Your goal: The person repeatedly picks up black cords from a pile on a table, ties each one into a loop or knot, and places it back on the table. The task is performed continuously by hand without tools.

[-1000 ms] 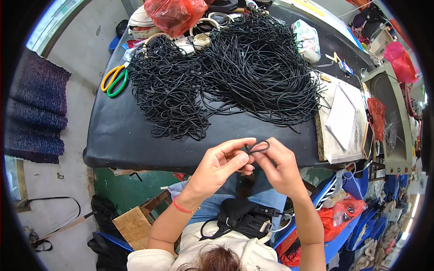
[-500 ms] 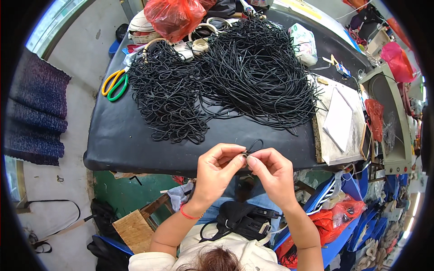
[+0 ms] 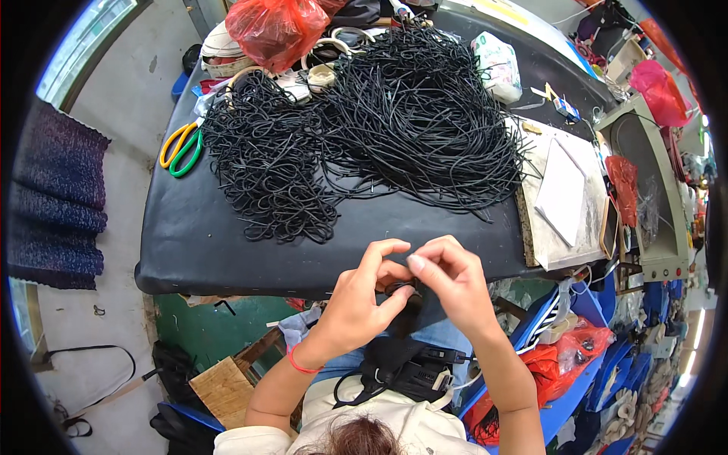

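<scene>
Cord: small and black, at lower middle of the frame, beyond the table's near edge; largely hidden by fingers, so loop or knot not to be made out.
Left hand: thumb and curled fingers closed around the cord, by the look of it in a pinch; index reaching up and away from the thumb.
Right hand: just right of the left hand, thumb and index tips close together beside the left index tip; blurred there, so cannot tell whether pinching a cord end or nothing.
Step in hand: by judgement, fingertip work on one cord, likely forming or tightening a small loop.
Next move: probably calls for a steady left pinch, with a light right-hand pull on any free end, keeping the loop from slipping or twisting.
Left pile: tangled black cords with many small loops, upper left of centre.
Right pile: longer black strands in a broad heap, upper middle; beside the left pile and meeting it.
Table: dark, under both piles, with bare surface between the piles and the hands.
Scissors: yellow and green handles, upper left, beside the left pile; not in use.
Board: pale, right of centre, well apart from the left hand.
</scene>
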